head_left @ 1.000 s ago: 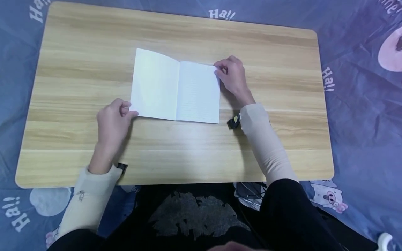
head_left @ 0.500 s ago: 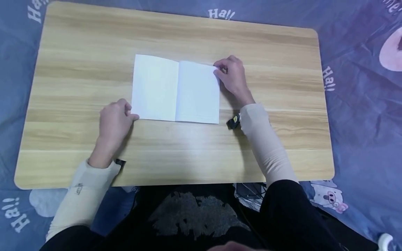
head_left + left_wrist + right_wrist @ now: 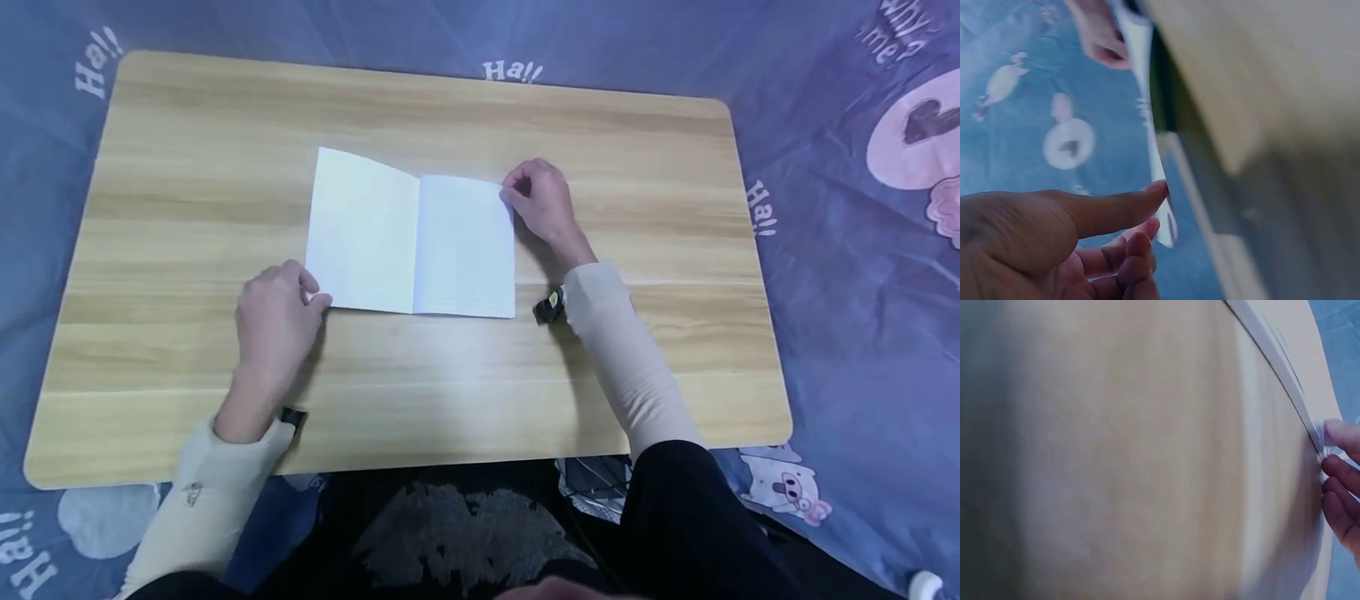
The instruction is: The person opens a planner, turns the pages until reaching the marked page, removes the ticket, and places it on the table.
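An open white notebook [image 3: 411, 242] lies in the middle of the wooden table [image 3: 187, 125]. My left hand [image 3: 307, 292] sits at its lower left corner, the thumb on the page corner and the fingers curled beneath. In the left wrist view the left hand [image 3: 1147, 219] pinches that page edge [image 3: 1159, 169]. My right hand [image 3: 513, 187] pinches the upper right corner of the right page. In the right wrist view the right hand's fingertips [image 3: 1341, 434] close on the thin edge of the notebook [image 3: 1272, 356].
A blue cloth [image 3: 840, 250] with cartoon prints and "Ha!!" lettering surrounds the table. Small black wrist cameras [image 3: 549, 308] sit on both cream sleeves. My dark-clothed lap is at the near edge. Bare wood lies on all sides of the notebook.
Both hands keep the same corners. The left page dropped flat, then its far corner lifted slightly again. The head view has tilted, so the table sits lower in the frame.
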